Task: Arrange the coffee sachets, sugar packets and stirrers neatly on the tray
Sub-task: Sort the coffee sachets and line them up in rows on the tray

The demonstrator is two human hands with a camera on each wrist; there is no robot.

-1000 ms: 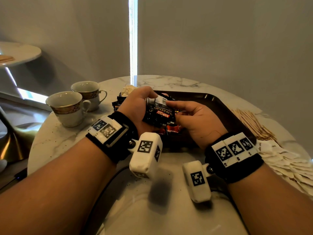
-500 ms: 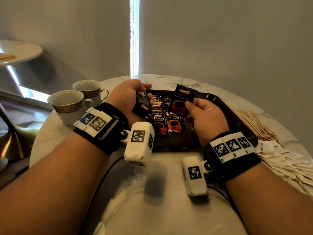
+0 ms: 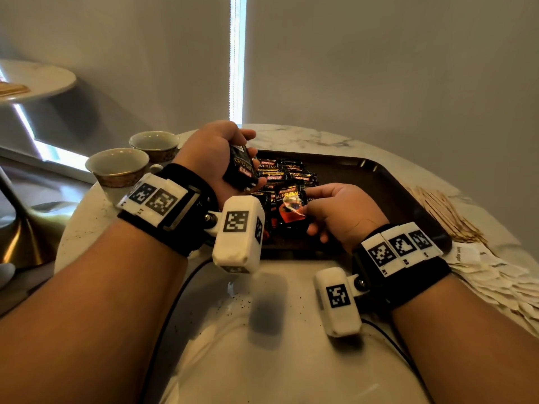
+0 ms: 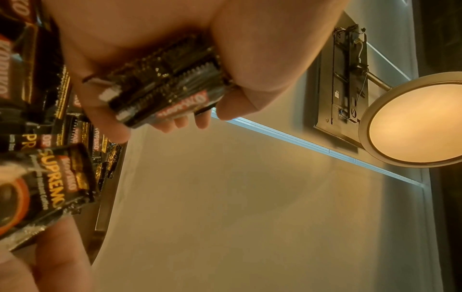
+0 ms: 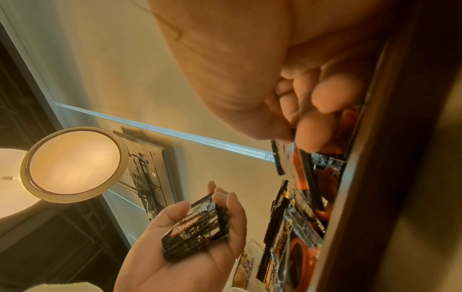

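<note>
Two cups (image 3: 116,167) stand at the worktop's left; the left hand (image 3: 215,158) grips a stack of coffee sachets (image 3: 242,167) above the tray (image 3: 379,182), where the right hand (image 3: 344,214) pinches one sachet (image 3: 288,208); stirrers (image 3: 443,211) lie rightmost

Black-and-orange coffee sachets (image 3: 287,205), dark brown tray (image 3: 388,188), white marble table (image 3: 291,360), gold-banded cups (image 3: 116,167)
</note>
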